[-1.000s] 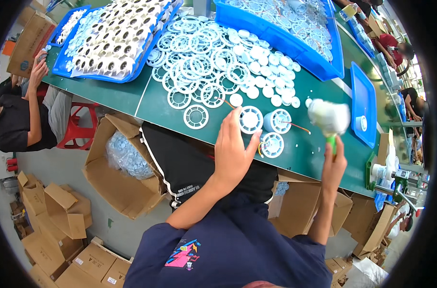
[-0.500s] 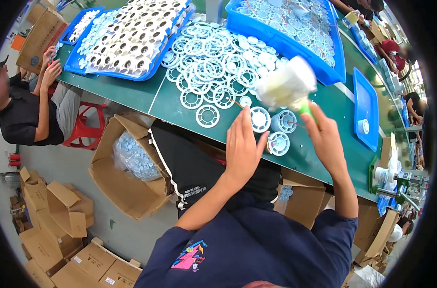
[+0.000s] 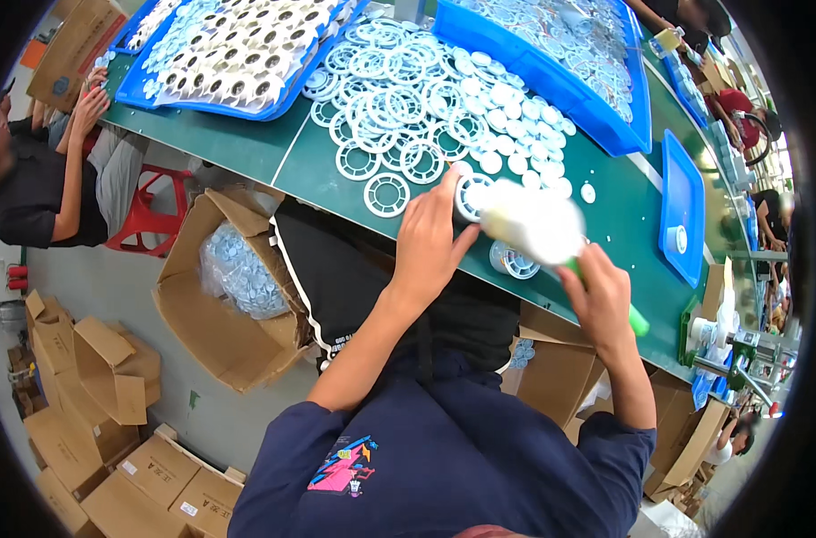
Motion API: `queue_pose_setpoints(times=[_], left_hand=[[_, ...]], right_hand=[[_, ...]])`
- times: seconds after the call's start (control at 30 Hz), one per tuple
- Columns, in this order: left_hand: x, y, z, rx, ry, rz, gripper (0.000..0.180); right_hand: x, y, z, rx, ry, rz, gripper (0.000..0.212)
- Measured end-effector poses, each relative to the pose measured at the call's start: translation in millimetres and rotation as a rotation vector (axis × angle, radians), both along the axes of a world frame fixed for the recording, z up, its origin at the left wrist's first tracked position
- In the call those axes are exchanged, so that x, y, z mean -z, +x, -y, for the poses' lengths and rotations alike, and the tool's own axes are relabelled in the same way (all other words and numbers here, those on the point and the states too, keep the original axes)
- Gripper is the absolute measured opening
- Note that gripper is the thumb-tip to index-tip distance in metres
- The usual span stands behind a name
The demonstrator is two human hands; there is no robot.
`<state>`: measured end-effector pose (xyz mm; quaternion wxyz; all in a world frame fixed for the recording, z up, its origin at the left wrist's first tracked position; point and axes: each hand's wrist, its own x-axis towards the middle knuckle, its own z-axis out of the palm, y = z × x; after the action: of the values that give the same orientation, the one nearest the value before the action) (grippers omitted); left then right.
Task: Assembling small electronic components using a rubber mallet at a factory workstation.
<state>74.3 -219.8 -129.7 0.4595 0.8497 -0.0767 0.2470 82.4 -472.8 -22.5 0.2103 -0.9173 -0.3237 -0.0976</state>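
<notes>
My right hand (image 3: 601, 291) grips the green handle of a mallet (image 3: 551, 224), whose pale head is smeared by motion. The head hangs over a group of round light-blue housings with slotted white faces, hiding part of them. One housing (image 3: 514, 260) shows below the head, and a slotted white face (image 3: 473, 195) shows to its left. Beside that face is my left hand (image 3: 429, 242), fingers stretched out and thumb apart, fingertips close to its rim. Whether they touch it I cannot tell. Loose slotted rings (image 3: 387, 195) lie beyond my left hand.
Small white discs (image 3: 533, 148) are heaped before a blue bin (image 3: 551, 81) of parts. A blue tray (image 3: 247, 103) of white pieces stands far left, another blue tray (image 3: 681, 193) at right. A co-worker (image 3: 45, 184) sits left. An open carton (image 3: 215, 332) stands below the table edge.
The mallet head has swung down and toward me, over the housings. My left hand has shifted a little left and farther up the picture. The view has moved slightly.
</notes>
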Motion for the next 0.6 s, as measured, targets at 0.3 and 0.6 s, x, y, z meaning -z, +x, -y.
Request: queue_pose_setpoints(times=[0.3, 0.6], left_hand=[[0.4, -0.1, -2.9, -0.002, -0.138, -0.086, 0.096], [6.2, -1.2, -2.1, 0.021, -0.244, -0.139, 0.101]], right_hand=[[-35.2, -0.1, -22.4, -0.150, -0.347, 0.141, 0.060], [-59.8, 14.3, -50.6, -0.144, -0.271, 0.197, 0.057]])
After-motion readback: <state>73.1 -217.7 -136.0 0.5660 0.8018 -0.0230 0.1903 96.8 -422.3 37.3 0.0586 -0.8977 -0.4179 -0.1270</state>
